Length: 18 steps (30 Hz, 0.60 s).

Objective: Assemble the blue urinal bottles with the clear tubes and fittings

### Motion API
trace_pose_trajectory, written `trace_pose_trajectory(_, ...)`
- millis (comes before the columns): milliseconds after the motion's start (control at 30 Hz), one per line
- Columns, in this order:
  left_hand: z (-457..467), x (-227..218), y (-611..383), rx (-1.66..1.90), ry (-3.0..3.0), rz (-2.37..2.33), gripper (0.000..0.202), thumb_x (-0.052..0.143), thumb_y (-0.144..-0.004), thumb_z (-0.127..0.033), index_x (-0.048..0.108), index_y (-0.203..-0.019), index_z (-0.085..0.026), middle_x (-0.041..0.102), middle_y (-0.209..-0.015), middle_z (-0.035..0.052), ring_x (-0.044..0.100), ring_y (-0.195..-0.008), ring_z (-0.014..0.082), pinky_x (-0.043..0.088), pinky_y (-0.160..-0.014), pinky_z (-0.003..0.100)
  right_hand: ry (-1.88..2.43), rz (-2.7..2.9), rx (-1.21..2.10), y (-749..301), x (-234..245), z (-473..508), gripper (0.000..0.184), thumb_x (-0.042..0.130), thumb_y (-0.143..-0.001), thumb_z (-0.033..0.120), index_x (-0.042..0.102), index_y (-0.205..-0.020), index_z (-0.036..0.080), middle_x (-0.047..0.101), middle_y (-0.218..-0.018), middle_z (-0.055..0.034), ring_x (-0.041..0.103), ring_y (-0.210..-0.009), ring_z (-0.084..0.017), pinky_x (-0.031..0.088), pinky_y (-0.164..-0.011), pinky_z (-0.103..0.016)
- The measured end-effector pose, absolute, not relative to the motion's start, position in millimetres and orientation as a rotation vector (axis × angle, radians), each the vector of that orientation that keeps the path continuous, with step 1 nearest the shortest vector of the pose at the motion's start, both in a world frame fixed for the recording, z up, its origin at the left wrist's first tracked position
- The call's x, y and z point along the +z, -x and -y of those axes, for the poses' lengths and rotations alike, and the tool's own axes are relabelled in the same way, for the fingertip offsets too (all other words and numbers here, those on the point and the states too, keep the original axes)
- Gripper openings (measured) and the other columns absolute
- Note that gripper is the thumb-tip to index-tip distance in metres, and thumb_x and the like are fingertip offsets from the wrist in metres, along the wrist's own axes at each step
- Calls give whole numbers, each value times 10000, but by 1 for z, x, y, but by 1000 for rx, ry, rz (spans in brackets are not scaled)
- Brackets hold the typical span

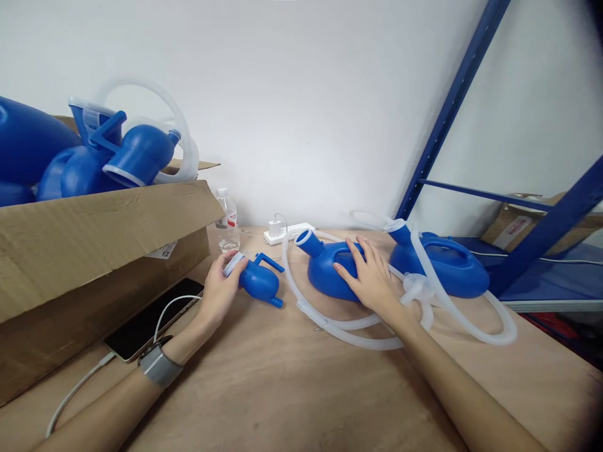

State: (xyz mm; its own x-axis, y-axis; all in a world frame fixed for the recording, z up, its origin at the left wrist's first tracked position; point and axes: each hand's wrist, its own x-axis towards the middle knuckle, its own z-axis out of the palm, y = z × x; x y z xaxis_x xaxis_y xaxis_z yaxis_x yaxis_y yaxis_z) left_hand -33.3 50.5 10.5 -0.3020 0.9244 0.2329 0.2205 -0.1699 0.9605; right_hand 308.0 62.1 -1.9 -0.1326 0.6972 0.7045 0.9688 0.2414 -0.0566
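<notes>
Looking down from the head view, the left hand [220, 290] curls its fingers around the white-rimmed end of a blue funnel [260, 281]. The funnel lies on the worktop [282, 389] towards the back edge, just in front of a cardboard box [94, 245]. The right hand [370, 277] rests flat on a blue jug [325, 271], fingers spread over its top. The jug sits near the middle of the back edge, spout pointing up and left, with a clear hose [339, 329] looping round it. A second jug [443, 267] lies just beside it to the right.

The box at the left edge is piled with more blue parts. A sticker [162, 250] under its flap is too small to read. A phone [151, 320] on a white cable lies against the box. A water bottle [228, 220] at the back carries a red-and-white label whose writing cannot be made out. A white power strip [288, 232] lies beside it.
</notes>
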Motion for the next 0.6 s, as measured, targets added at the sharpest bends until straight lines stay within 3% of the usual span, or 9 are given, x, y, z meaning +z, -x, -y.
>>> trace_pose_trajectory(167,-57,7,39,1501,-1388,-1626,562,764,-827,-469,622,-1303,-207,664,-1331,147,626,-1220,312,555,-911,367,1510,1887,-581,-304,-1,-60,628,456,-1043,547,475,-1566,201,440,-1624,-200,375,-1513,-421,344,-1173,-684)
trace_pose_trajectory(267,-56,9,39,1472,-1363,-1601,424,726,-841,-508,692,-1134,-203,711,-1199,118,646,-1133,313,558,-856,358,1292,1954,-617,-296,10,-49,454,495,-1044,470,645,-1374,197,518,-1547,-192,421,-1472,-403,341,-1168,-666)
trace_pose_trajectory(367,-56,9,39,1485,-1277,-1556,457,698,-843,-550,680,-1125,-190,708,-1164,115,663,-1005,281,554,-710,306,990,2289,-500,-278,22,-30,345,524,-1045,460,732,-1029,186,722,-1139,-147,646,-1110,-298,501,-974,-480)
trace_pose_trajectory(433,-58,7,40,1514,-1243,-1541,512,674,-856,-568,646,-1193,-184,689,-1216,130,665,-992,270,552,-668,292,952,2509,-383,-264,24,-18,427,578,-1002,582,705,-882,192,716,-876,-89,655,-857,-242,507,-779,-383)
trace_pose_trajectory(500,-60,3,41,1534,-1234,-1517,534,643,-876,-578,628,-1234,-182,676,-1250,137,665,-1019,272,561,-678,297,1004,2621,-318,-251,21,-11,448,634,-951,637,683,-843,204,705,-810,-66,648,-783,-230,471,-669,-344)
trace_pose_trajectory(600,-61,-2,41,1546,-1262,-1473,519,634,-883,-572,654,-1213,-172,682,-1228,134,657,-1057,276,567,-737,307,1060,2622,-279,-241,15,-8,296,594,-1020,455,669,-870,212,727,-876,-64,676,-810,-227,465,-642,-327)
